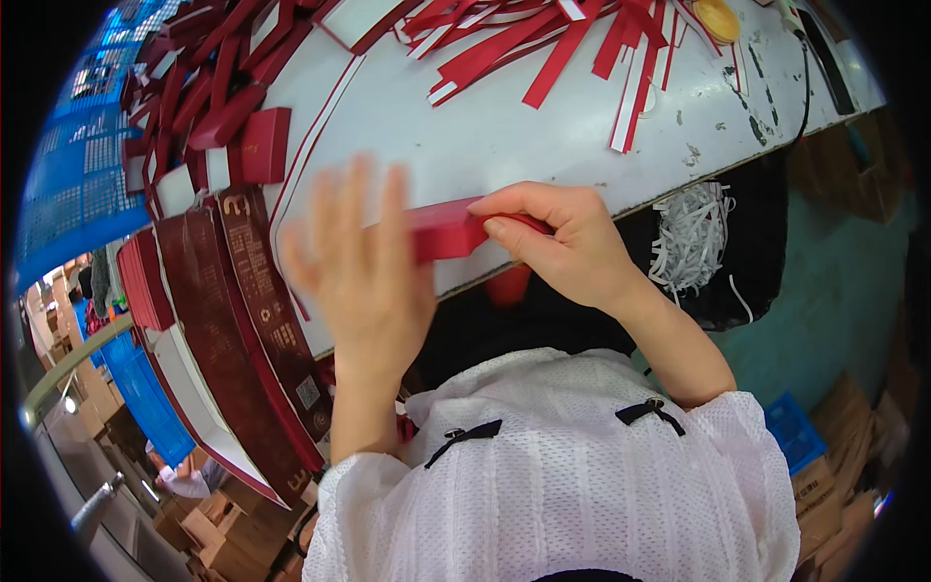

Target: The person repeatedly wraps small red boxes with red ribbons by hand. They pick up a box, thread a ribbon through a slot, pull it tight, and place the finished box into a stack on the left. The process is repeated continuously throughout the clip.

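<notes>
A small red cardboard box (446,229) lies near the front edge of the white table. My right hand (572,238) pinches its right end between thumb and fingers, with a bit of red material showing between them. My left hand (367,267) is raised with its fingers stretched out and spread, blurred by motion. It covers the box's left end, and whether it touches the box cannot be told.
Red and white paper strips (558,44) lie across the table's far side. Small red boxes (228,116) are heaped at the far left, above larger dark red cartons (204,310). White shredded paper (690,238) sits in a black bag (752,262) at the right.
</notes>
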The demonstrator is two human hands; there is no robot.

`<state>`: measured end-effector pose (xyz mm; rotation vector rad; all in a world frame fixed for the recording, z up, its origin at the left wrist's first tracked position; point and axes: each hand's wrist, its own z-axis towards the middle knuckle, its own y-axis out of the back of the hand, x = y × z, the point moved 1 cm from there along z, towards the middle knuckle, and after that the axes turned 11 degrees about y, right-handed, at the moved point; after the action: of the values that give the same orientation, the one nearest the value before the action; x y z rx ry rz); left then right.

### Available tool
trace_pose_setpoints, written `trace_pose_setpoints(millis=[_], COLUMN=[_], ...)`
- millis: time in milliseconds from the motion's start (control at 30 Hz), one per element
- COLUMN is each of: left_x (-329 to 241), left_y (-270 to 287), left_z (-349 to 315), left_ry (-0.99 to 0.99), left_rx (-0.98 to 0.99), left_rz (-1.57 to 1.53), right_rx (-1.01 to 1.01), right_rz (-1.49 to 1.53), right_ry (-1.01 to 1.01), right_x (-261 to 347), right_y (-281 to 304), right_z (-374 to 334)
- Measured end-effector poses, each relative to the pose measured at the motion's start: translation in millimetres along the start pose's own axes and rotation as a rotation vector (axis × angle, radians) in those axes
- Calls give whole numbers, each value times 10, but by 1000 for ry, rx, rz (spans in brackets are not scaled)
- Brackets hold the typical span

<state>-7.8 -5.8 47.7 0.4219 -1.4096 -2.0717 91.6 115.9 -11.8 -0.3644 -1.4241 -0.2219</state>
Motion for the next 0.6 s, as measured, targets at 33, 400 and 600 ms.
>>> trace_pose_setpoints(millis=[33, 400, 600], left_x=[-44, 19, -21], left_y=[32, -383, -449], left_z=[23, -233, -269], left_ry=[-91, -61, -61], left_rx=[140, -155, -166], left_rz=[-9, -760, -851], right_rx=[13, -96, -188], right_rz=[2, -258, -561], right_ry=[23, 207, 421], right_x=[6, 311, 301], right_y=[-25, 383, 279], right_z=[-1, -104, -97])
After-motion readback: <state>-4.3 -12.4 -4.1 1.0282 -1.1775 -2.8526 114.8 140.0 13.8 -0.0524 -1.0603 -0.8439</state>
